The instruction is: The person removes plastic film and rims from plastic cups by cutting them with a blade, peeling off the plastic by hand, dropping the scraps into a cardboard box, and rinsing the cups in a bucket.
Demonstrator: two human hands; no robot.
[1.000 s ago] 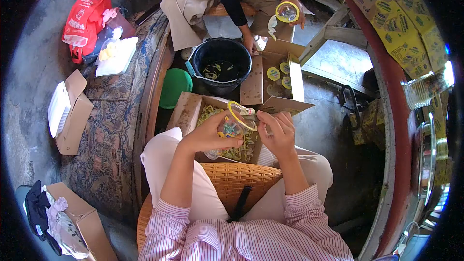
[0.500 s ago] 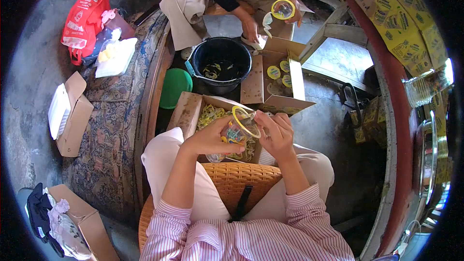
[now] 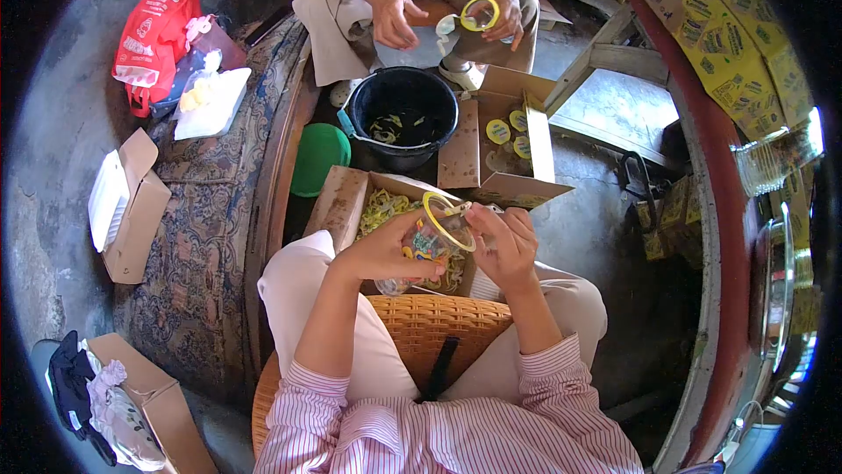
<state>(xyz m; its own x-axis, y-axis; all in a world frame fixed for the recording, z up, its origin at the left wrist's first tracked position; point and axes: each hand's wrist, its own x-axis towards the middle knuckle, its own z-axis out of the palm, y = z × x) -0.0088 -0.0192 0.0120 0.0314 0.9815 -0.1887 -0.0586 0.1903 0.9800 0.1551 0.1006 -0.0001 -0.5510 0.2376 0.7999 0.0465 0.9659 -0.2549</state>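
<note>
My left hand [image 3: 381, 250] is wrapped round a clear plastic cup [image 3: 430, 242] with a yellow rim and coloured print, its mouth tilted to the right. At that rim, my right hand [image 3: 504, 242] pinches a small pale strip [image 3: 458, 209]. Beneath both hands is a cardboard box [image 3: 335, 206] holding many yellow-green strips [image 3: 381, 211]. Part of another clear cup [image 3: 392, 285] shows below my left hand.
Opposite, a co-worker's hand holds a yellow-rimmed cup [image 3: 480, 14] with a hanging strip. Between us are a black bucket [image 3: 399, 154], a green lid [image 3: 320, 161] and an open box [image 3: 522, 186] of cups. Yellow cartons [image 3: 719, 44] stand at right.
The co-worker's empty hand has risen from beside the box to above the bucket, and their cup has moved left. My hands and cup have shifted slightly right and down.
</note>
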